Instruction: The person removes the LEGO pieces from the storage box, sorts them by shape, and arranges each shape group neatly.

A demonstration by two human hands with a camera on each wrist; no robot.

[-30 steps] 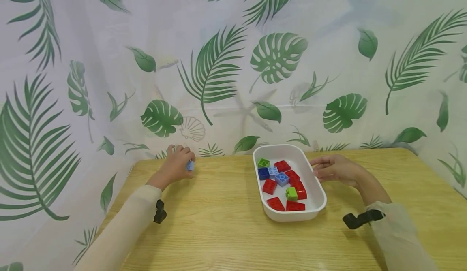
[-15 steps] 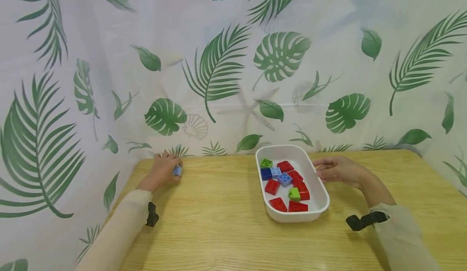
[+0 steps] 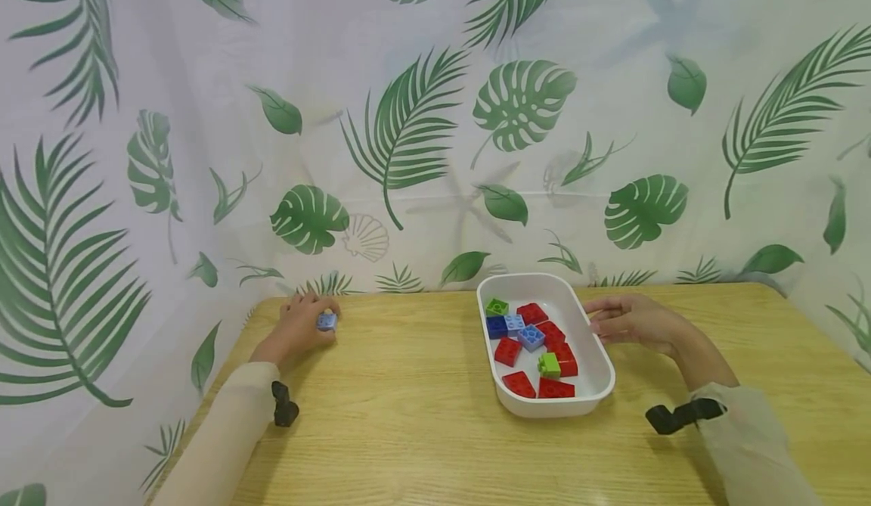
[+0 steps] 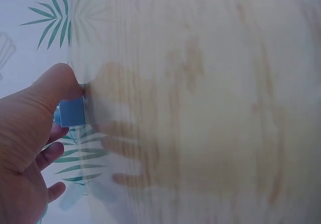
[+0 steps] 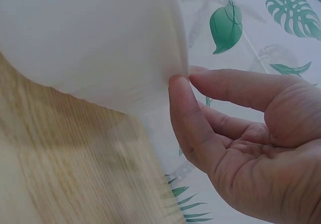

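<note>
At the table's far left corner my left hand (image 3: pixel 299 326) pinches a light blue toy building brick (image 3: pixel 327 321) between thumb and fingers. The left wrist view has the brick (image 4: pixel 72 111) under the thumb, studs showing, close to the tabletop. On the right, my right hand (image 3: pixel 633 321) holds the right rim of a white plastic tray (image 3: pixel 599 374) with its fingertips. Thumb and forefinger of that hand (image 5: pixel 246 133) meet at the tray's edge (image 5: pixel 150 48) in the right wrist view. Red bricks (image 3: pixel 507 351), blue bricks (image 3: pixel 531 336) and green bricks (image 3: pixel 549 365) lie loose inside the tray.
The wooden table (image 3: pixel 408 415) stretches between the two hands. Behind it hangs a white curtain (image 3: pixel 422 249) with green leaf prints, touching the table's back edge. Black wrist mounts (image 3: pixel 284 404) sit on both sleeves.
My left hand has moved left and down toward the tabletop with the light blue brick, and more of the brick shows now. The right hand and the tray have stayed in place.
</note>
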